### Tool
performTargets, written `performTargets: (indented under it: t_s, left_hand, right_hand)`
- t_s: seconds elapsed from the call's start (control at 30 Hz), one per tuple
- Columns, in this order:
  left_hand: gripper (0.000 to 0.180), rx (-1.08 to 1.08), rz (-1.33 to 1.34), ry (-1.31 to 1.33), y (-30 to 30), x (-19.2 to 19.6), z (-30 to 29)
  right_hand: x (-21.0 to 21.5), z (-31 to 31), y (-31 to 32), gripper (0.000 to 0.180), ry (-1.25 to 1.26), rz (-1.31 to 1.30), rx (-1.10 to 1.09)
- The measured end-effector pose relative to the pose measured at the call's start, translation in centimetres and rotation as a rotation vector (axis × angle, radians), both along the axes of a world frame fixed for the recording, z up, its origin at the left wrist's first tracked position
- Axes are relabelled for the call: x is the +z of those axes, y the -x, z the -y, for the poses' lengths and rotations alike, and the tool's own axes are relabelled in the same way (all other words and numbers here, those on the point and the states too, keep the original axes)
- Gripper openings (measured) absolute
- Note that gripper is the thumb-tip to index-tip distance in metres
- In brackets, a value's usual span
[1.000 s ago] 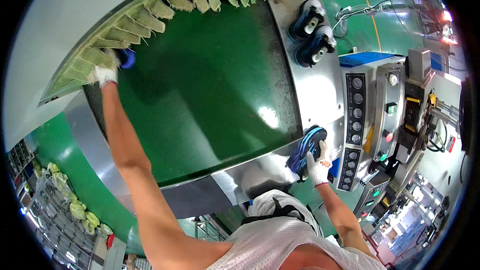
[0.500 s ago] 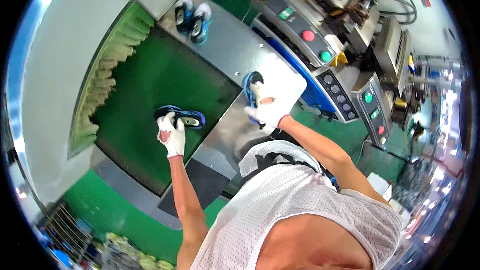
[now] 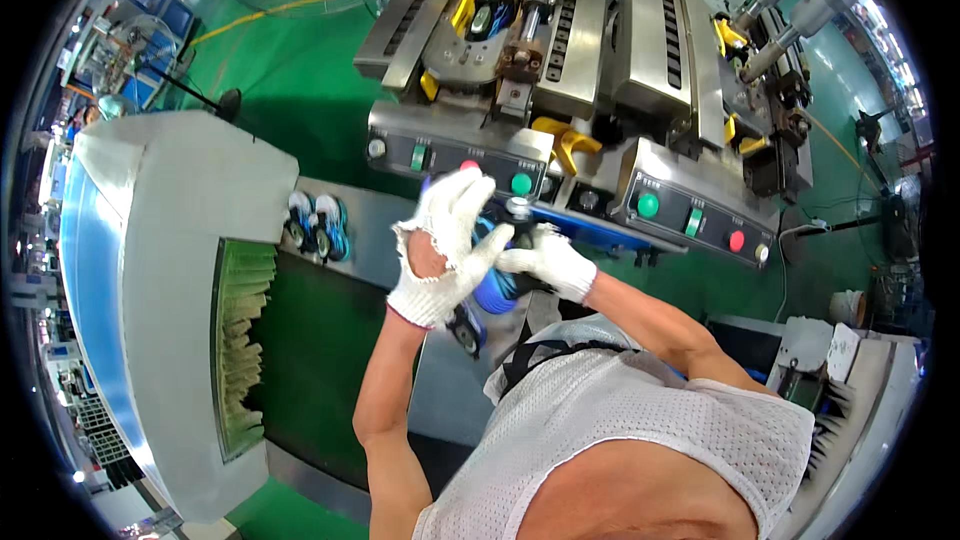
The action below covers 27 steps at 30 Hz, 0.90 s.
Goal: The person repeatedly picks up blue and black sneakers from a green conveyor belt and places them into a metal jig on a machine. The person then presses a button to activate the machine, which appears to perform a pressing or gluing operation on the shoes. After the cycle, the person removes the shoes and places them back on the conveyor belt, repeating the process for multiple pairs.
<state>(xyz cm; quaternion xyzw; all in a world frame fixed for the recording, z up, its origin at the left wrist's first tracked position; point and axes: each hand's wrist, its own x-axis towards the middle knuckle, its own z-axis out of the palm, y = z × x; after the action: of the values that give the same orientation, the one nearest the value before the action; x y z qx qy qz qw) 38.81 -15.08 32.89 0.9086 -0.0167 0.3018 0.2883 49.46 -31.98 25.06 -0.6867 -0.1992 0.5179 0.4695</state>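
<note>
Steady the blue shoe (image 3: 494,293) with the right hand (image 3: 552,262), its fingers gripping; I cannot tell the left hand's (image 3: 442,248) hold.

Knit gloves (image 3: 462,250), mesh vest (image 3: 600,410), smooth metal machine (image 3: 645,50)

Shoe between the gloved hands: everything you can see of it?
The shoe is dark with bright-blue lines and a rounded violet-blue end towards the person. Material is too blurred to tell. The left hand hides much of its left side; the right hand appears to grip it from the right. That end shows against the metal ledge.
</note>
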Motion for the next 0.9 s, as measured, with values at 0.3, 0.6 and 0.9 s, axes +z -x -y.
performTargets:
  t_s: [0.3,0.6,0.9]
  left_hand:
    - [0.053,0.252,-0.065,-0.042,-28.6,-4.3,-12.8]
    - [0.064,0.545,-0.363,-0.002,-45.5,-15.3,-18.0]
    - [0.068,0.578,-0.409,0.063,-40.0,-3.1,-19.1]
  right_hand:
    - [3.4,12.4,-9.5,0.049,-0.384,-0.478,-0.648]
    - [2.5,16.3,-12.8,0.074,-0.548,-0.327,-0.728]
    - [7.1,10.1,-14.2,0.065,-0.422,-0.47,-0.844]
